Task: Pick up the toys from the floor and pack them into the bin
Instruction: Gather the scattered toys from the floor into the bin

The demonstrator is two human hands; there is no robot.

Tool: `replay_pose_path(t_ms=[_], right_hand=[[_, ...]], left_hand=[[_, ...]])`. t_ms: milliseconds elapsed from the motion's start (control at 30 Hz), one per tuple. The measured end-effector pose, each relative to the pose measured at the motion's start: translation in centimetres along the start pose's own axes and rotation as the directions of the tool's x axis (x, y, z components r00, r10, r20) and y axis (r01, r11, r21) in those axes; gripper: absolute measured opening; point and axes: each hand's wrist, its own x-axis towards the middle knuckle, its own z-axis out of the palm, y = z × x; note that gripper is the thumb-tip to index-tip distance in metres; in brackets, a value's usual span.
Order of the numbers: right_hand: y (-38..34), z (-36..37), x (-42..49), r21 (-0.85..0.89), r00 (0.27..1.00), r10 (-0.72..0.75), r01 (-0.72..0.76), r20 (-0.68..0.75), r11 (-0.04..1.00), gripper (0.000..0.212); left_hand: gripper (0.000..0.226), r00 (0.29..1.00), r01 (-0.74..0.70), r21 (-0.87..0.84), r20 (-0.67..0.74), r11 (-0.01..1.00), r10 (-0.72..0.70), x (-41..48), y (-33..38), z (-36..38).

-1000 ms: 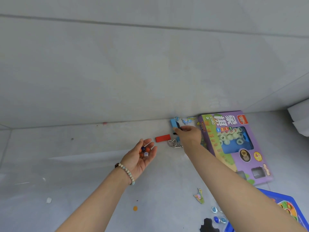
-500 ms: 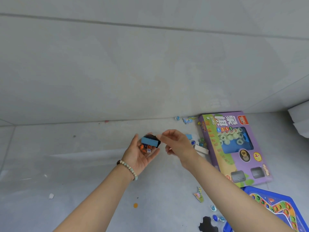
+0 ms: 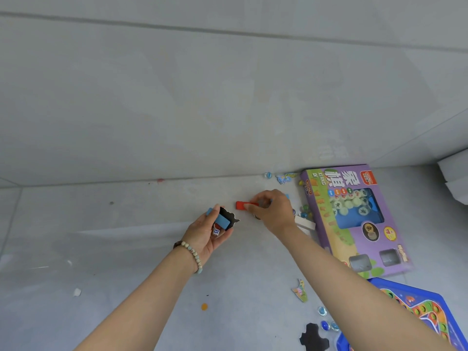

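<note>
Floor (image 3: 114, 224) lies open left of both grips along its wall edge. Right grip (image 3: 274, 211) pinches one red block (image 3: 243, 205) there; left grip (image 3: 205, 233), curled, cups one blue block (image 3: 222, 221), one die (image 3: 216, 232), one black puzzle piece (image 3: 231, 217).

Glossy cardboard box (image 3: 354, 219), glass marbles (image 3: 325, 317)

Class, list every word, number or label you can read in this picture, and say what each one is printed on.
"象棋": large white characters on the purple board game box.
"XIANG": small white letters beside those characters on the same box; the short word after it is unclear.
Red corner logo, yellow badge and the characters on the round pieces shown on the box: too small to read.
Blue game board: no readable text.
</note>
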Motion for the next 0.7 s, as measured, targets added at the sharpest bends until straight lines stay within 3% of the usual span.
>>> replay_pose_path(t_ms=[200,400,500,567,700], right_hand=[[0.3,0.5,-0.9,-0.135,0.994,-0.109,0.110,0.015,0.985,0.019],[1.3,-3.2,0.4,-0.012,0.966,-0.106,0.106,-0.237,0.994,0.015],[2.7,-5.8,1.4,-0.086,0.989,-0.006,-0.007,-0.149,0.996,0.013],[3.2,-6.1,1.7,-0.199,0.995,-0.036,0.017,-0.095,0.980,0.015],[3.7,-5.6,1.6,-0.247,0.998,-0.063,0.055,-0.026,0.967,0.022]], left_hand=[[0.019,1.000,-0.001,-0.012,-0.019,1.000,0.001,-0.1,0.0,0.0],[0.017,1.000,-0.004,-0.012,0.002,1.000,0.004,-0.2,-0.1,0.8],[0.017,1.000,0.001,-0.008,0.007,1.000,-0.001,-0.1,-0.4,1.3],[0.016,1.000,0.008,-0.002,0.011,1.000,-0.007,-0.1,-0.7,1.5],[0.016,1.000,0.014,0.001,-0.008,1.000,-0.014,-0.1,-1.2,1.7]])
